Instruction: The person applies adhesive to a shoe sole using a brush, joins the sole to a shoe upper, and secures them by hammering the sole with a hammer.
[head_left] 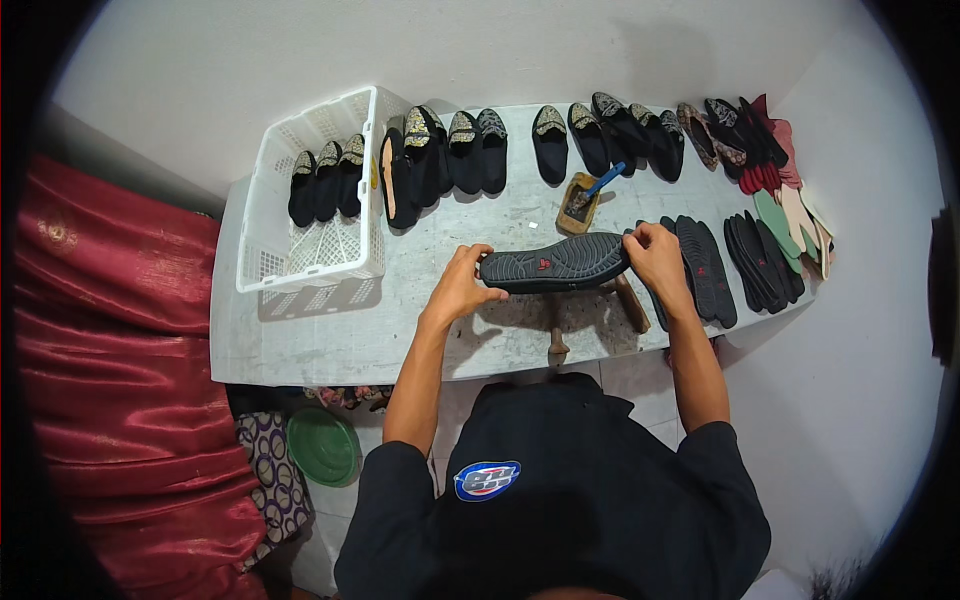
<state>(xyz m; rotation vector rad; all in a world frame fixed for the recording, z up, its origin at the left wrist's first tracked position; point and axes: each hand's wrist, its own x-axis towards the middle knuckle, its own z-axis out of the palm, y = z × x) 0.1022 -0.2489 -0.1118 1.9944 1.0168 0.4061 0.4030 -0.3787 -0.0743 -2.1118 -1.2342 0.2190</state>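
The person in the dark shirt has a black sole (555,262) up in both hands, over the table (300,350), near the middle of its front edge. The bumpy bottom shows, with a little red mark on it. I can't tell if a shoe top is joined on behind.

The left hand (463,283) is pinching the left end, fingers on top and thumb underneath, with just a small gap filled by the sole. The right hand (652,255) has its fingers bent over the other end; I can't see well where that thumb goes.

Below the sole, two wooden sticks, a thin handle (557,335) and a thicker stick (632,305), poke out toward the front edge. Just behind the sole is a yellowish tub (579,204) with dark stuff in it and a blue handle (606,180) leaning out.

More black soles (705,270) lie in piles toward the right end. Near the back right corner are green pieces (775,222), cream pieces (797,215) and red pieces (783,150).

Black shoes (550,150) with shiny fronts sit along the back edge. At the back left corner stands a white basket (310,278) with three small shoes (327,185) in it.

Past the left end hangs a red curtain (120,370), and a round green tub (322,447) is down low beside it.
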